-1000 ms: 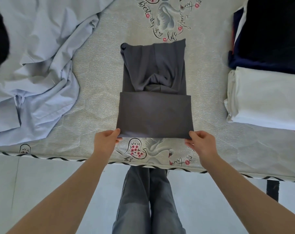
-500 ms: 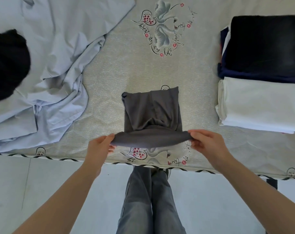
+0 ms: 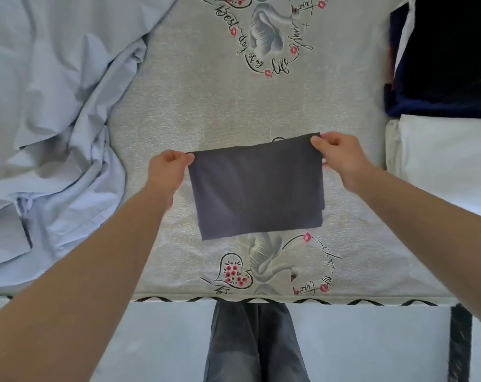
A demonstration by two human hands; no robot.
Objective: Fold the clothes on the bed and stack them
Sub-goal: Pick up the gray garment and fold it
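Two hands hold the grey garment by its far corners, left hand and right hand each with a pinching grip on the cloth. We judge the last fold is landing; next we must lay it flat and carry it toward the folded stack at right. It lies mid-bed, a neat dark rectangle, slightly askew

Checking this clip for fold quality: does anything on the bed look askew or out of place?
Slightly. The grey garment, pinched at its far corners by the left hand and right hand, lies tilted, and a lower layer peeks out along its right edge. The pale blue cloth on the left lies crumpled, unfolded.
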